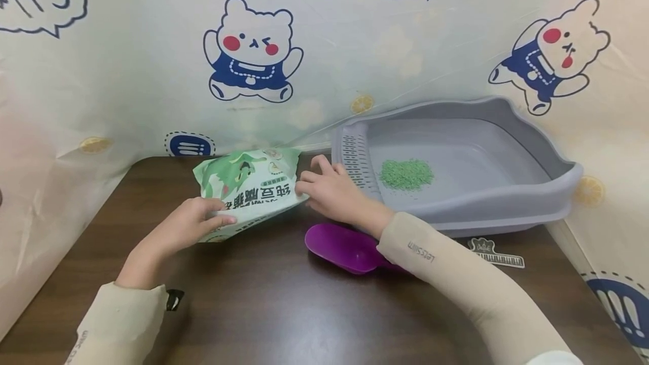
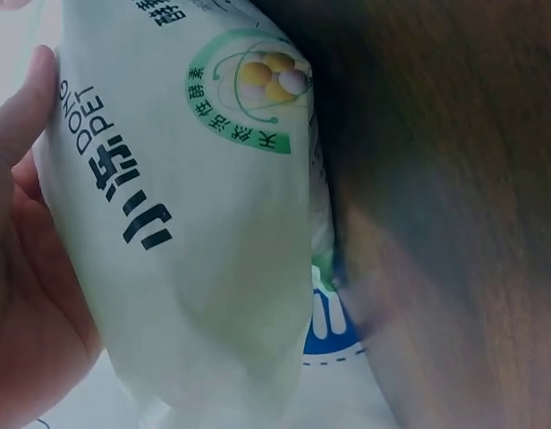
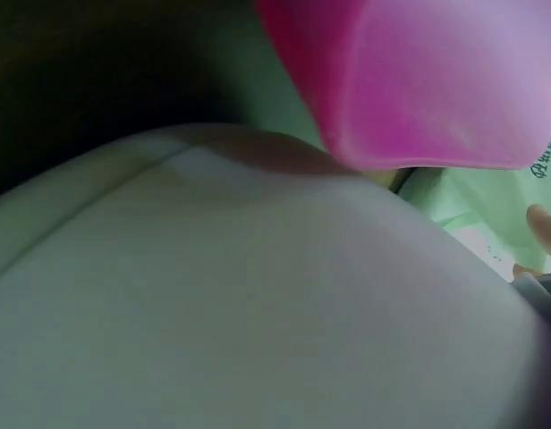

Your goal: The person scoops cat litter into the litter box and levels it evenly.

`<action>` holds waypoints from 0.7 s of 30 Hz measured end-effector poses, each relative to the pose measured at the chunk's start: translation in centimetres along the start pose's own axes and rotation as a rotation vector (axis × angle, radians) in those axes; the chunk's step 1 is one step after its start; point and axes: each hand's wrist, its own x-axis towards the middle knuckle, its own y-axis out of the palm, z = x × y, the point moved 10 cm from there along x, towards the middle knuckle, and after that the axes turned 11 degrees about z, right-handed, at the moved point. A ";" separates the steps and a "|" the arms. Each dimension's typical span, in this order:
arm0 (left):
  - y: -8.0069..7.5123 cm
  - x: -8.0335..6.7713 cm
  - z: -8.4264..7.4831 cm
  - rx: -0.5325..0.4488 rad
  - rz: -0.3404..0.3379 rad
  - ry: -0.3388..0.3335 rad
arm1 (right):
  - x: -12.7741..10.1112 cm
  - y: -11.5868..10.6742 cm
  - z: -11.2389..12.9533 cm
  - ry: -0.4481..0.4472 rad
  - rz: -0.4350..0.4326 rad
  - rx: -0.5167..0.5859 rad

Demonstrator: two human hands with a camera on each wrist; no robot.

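Hands [image 1: 258, 207] grip litter bag [image 1: 248, 187] on dark wood table [image 1: 279, 308], bear-print backdrop [image 1: 324, 44] behind.

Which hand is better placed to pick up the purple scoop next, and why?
Probably the right hand: the purple scoop lies just under its forearm, and it only pinches the edge of the litter bag. The left hand grips the bag's far side.
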 end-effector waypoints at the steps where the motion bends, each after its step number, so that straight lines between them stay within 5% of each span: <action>1: 0.0 0.0 0.1 0.002 0.005 -0.011 | 0.1 0.0 0.0 0.004 -0.007 -0.017; 5: -0.2 -0.1 0.5 0.019 0.002 -0.051 | 0.3 0.0 0.0 0.022 -0.026 -0.062; 9: -0.8 -0.7 -0.5 0.048 -0.099 -0.044 | 0.5 0.0 -0.1 0.030 -0.038 -0.071; 15: -1.1 -0.6 -6.0 0.159 -0.331 0.195 | 0.5 -0.3 -0.3 0.036 -0.049 -0.019; 18: -0.1 0.3 -8.4 0.180 -0.348 0.319 | 0.5 -0.3 -0.2 0.036 -0.049 -0.004; 21: 1.2 1.5 -9.4 0.200 -0.305 0.346 | 0.5 -0.3 0.0 0.028 -0.058 -0.024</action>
